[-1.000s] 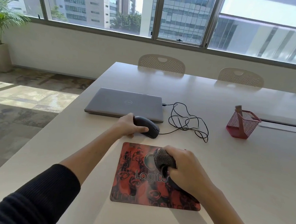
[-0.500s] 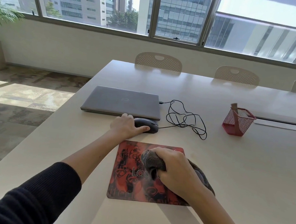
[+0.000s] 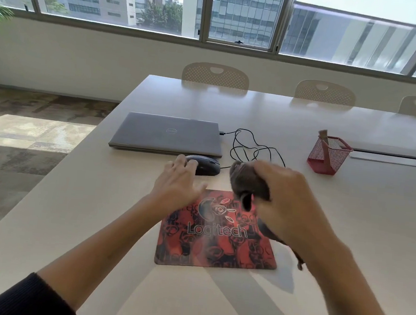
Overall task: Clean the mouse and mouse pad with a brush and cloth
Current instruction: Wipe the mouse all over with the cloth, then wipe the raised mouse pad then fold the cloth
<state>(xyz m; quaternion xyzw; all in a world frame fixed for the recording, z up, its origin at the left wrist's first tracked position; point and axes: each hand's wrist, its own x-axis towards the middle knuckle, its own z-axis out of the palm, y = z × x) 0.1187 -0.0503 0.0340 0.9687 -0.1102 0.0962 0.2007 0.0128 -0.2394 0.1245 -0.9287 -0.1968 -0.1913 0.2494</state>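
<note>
Right hand grips cloth; mouse lies crosswise, cable right

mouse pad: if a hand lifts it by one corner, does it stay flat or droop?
The mouse pad looks thin and lies flat on the table, so it would probably droop. It seems light and may slide when wiped. The right hand holds the cloth above it.

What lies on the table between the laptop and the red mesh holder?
In the head view, only the mouse's looped black cable lies between the laptop and the red mesh holder; the rest is bare table.
</note>
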